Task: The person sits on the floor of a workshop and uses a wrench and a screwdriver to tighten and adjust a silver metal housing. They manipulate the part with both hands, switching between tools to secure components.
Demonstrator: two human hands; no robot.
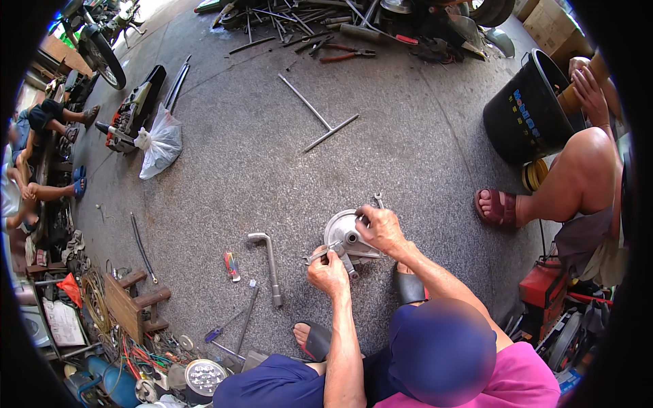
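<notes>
Metal hub plate (pixel 338 226) w/ L hand (pixel 330 275) gripping sm. wrench (pixel 313 258) at near side; R hand (pixel 382 232) curled over it, can't tell grip.

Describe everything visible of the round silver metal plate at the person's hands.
The round silver metal plate looks dull, with a raised hub around a dark central hole and a silver projection at its lower edge. It appears to lie flat on the grey speckled floor. The bare right hand covers part of its right side; the bare left hand, pinching a slim silver metal tool, is at its lower left. Exact contact is unclear.
</notes>
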